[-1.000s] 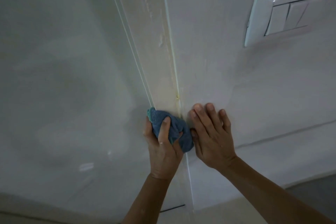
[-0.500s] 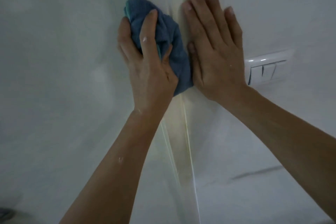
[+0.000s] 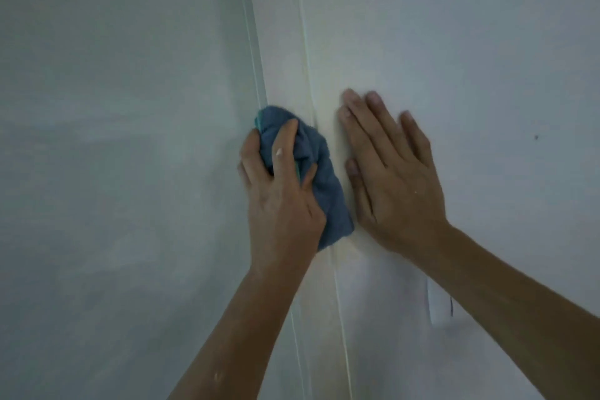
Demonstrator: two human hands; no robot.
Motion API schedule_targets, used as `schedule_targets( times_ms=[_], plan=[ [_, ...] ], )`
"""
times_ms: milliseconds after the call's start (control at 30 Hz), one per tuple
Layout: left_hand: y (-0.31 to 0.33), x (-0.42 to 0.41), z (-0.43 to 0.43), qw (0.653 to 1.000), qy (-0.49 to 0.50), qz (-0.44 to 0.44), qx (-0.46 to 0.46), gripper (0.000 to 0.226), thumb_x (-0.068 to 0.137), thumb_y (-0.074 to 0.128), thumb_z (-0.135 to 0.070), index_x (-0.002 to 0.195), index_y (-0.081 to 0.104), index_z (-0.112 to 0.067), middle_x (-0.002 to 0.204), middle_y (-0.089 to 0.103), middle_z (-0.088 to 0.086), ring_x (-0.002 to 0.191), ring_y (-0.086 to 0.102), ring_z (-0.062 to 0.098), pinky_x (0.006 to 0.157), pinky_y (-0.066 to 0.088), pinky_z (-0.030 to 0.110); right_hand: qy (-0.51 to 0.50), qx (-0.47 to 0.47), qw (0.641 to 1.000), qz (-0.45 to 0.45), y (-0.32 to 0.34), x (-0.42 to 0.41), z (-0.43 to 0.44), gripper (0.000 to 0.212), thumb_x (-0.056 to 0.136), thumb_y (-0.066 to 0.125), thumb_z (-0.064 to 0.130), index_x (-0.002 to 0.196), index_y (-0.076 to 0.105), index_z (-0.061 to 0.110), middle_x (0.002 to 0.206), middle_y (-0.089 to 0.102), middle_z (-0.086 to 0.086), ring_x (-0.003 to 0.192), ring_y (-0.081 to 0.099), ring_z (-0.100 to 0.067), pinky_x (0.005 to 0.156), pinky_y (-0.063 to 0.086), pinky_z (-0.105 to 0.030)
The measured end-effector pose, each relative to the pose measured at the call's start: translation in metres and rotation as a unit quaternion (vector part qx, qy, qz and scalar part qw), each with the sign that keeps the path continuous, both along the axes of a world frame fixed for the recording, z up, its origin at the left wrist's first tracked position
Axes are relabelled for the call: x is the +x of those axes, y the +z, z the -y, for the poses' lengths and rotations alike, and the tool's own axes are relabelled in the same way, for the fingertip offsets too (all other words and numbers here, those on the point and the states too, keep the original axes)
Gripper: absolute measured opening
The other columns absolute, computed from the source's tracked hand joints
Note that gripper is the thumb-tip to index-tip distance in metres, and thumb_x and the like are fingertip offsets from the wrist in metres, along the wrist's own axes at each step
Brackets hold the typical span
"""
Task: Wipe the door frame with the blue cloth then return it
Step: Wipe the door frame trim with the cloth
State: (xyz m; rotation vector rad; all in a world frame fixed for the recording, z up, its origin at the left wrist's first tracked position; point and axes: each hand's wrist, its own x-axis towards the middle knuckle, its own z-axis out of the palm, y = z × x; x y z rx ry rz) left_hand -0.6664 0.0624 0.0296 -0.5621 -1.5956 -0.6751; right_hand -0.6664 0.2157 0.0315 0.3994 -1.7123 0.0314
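Observation:
A white door frame (image 3: 282, 52) runs as a vertical strip up the middle of the head view. My left hand (image 3: 279, 198) grips a bunched blue cloth (image 3: 319, 172) and presses it flat against the frame. The cloth spills out to the right and below my fingers. My right hand (image 3: 394, 172) lies flat on the white wall just right of the frame, fingers straight and pointing up, a narrow gap away from the cloth.
A white door panel (image 3: 113, 140) fills the left side. The white wall (image 3: 487, 58) fills the right. A white light switch (image 3: 436, 305) peeks out from under my right forearm, low on the wall.
Both hands have travelled up the frame with the cloth, well above the light switch, which now sits below my right forearm. My grip on the cloth is unchanged.

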Motion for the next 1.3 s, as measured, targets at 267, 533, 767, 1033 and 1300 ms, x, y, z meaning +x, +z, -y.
schedule_targets(
  times_ms=[267,533,767,1033,1300],
  plan=[
    [0.063,-0.014,0.002,0.999,-0.003,-0.044,0.004,0.063,0.083,0.053,-0.03,0.141,0.028,-0.025,0.138,0.039,0.026,0.119,0.052,0.04,0.094,0.036,0.033,-0.009,0.02,0.999,-0.033,0.047,-0.011,-0.003,0.055,0.104,0.021,0.031,0.155,0.027,0.012,0.165,0.021,-0.001,0.153,0.018,-0.019,0.118,0.023,-0.049],
    [0.145,-0.018,0.003,0.994,-0.007,-0.104,0.021,0.064,0.077,0.048,-0.037,0.135,0.022,-0.039,0.125,0.05,0.031,0.099,0.061,0.047,0.08,0.049,0.044,-0.016,0.015,0.996,-0.082,0.139,-0.019,-0.002,0.056,0.104,0.016,0.035,0.153,0.033,0.015,0.163,0.027,0.002,0.151,0.023,-0.015,0.116,0.023,-0.044],
    [0.215,-0.016,0.001,0.998,0.002,-0.057,0.007,0.064,0.088,0.062,-0.013,0.144,0.032,-0.024,0.142,0.031,0.011,0.122,0.043,0.03,0.088,0.038,0.026,-0.036,-0.001,0.993,-0.114,0.198,-0.026,-0.004,0.058,0.105,0.01,0.037,0.152,0.037,0.014,0.159,0.035,0.0,0.148,0.031,-0.019,0.113,0.023,-0.043],
    [0.306,-0.004,0.0,0.995,0.061,-0.076,0.021,0.041,0.096,0.048,-0.018,0.136,0.039,-0.024,0.129,0.036,0.007,0.112,0.045,0.026,0.089,0.048,0.038,-0.051,0.007,0.988,-0.148,0.245,-0.033,-0.013,0.057,0.104,0.016,0.039,0.149,0.041,0.015,0.156,0.039,0.001,0.144,0.037,-0.019,0.11,0.026,-0.043],
    [0.379,0.008,-0.007,0.984,0.166,-0.065,0.025,0.04,0.1,0.038,-0.019,0.14,0.036,-0.023,0.134,0.037,0.015,0.118,0.042,0.033,0.09,0.042,0.041,-0.056,0.012,0.987,-0.152,0.261,-0.031,-0.018,0.056,0.102,0.023,0.04,0.151,0.039,0.019,0.158,0.036,0.005,0.146,0.033,-0.015,0.111,0.025,-0.041]
  ],
)
